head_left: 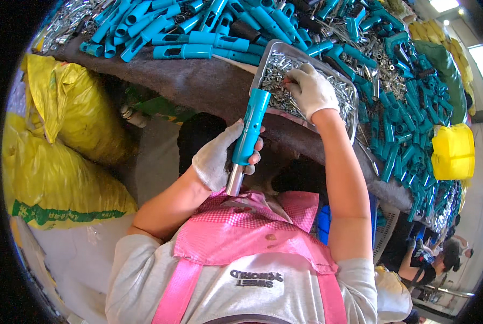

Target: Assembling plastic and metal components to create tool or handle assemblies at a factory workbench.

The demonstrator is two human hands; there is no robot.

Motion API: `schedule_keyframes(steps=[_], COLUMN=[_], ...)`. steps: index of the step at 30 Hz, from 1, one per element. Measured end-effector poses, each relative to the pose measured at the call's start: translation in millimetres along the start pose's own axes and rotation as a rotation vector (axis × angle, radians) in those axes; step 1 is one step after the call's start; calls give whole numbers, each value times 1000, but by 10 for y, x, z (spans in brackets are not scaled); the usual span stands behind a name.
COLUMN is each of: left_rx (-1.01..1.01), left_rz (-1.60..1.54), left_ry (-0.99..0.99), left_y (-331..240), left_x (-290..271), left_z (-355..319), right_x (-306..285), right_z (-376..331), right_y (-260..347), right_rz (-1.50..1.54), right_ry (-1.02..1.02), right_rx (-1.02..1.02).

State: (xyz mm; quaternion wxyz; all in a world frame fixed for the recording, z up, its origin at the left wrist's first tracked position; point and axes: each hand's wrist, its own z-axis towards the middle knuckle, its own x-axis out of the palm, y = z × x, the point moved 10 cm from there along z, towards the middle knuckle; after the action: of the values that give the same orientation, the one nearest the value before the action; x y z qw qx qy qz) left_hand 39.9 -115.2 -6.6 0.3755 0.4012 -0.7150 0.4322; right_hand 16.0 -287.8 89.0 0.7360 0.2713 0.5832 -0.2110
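My left hand (220,156), in a grey work glove, grips a teal plastic handle tube (250,127) with a shiny metal end pointing down toward my pink apron. My right hand (310,89), also gloved, reaches into a metal tray (263,65) full of small silver metal parts, its fingers pinched together among them. Whether it holds a part is hidden by the glove. The tube's top end sits close beside the tray's near edge.
A heap of teal handle tubes (198,38) covers the grey felt table (198,81) behind and to the right of the tray. Yellow sacks (63,151) lie at my left. A yellow container (453,151) stands at the right. Another person (430,264) sits at lower right.
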Motion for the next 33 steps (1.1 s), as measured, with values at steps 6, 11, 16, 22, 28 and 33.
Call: schedule_keyframes(steps=[6, 11, 16, 22, 28, 33], left_rx=[10, 52, 101, 476, 393, 319], left_rz=[44, 152, 194, 575, 531, 355], left_ry=[0, -17, 8, -39, -156, -161], left_y=[-2, 5, 20, -196, -228, -213], left_x=[11, 72, 130, 170, -70, -135], left_z=[6, 33, 21, -76, -136, -81], right_x=[-187, 21, 297, 659, 127, -34], right_z=[-509, -929, -1078, -1230, -811, -82], right_y=[-43, 492, 487, 511, 416, 125], right_rz=[889, 1330, 1759, 2115, 1005, 149], right_ry=[-101, -1, 14, 12, 230, -89], right_rx=[192, 154, 314, 595, 194, -37])
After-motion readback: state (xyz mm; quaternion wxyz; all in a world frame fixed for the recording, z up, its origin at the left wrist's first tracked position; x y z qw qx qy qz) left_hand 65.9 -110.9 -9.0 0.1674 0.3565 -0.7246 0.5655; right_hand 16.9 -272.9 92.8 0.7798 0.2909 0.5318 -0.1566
